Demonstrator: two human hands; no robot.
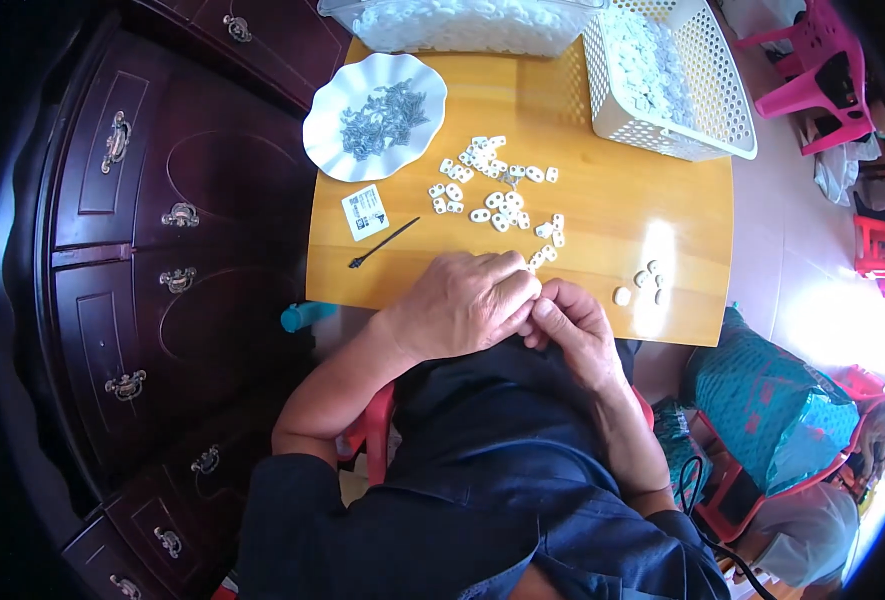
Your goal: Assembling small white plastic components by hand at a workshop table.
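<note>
My left hand (462, 305) and my right hand (577, 330) meet at the near edge of the table, with the fingers of both closed in a pinch. Whatever sits between the fingertips is too small and covered to make out. Just beyond them lies a loose group of small white pieces with dark holes (500, 202), some of them close to my left fingers. Right of my hands are several small round pieces (652, 272) and a whitish one (621, 295). A thin black stick-like tool (384, 243) rests to the left, beside a white printed card (365, 212).
A white wavy-rimmed plate (324, 140) holds small grey metal pieces (382, 118). At the far side stand a clear bin (462, 28) and a white perforated basket (662, 140) of pale parts. Dark wooden drawers (112, 230) flank the table (582, 180); a teal bag (777, 400) sits at right.
</note>
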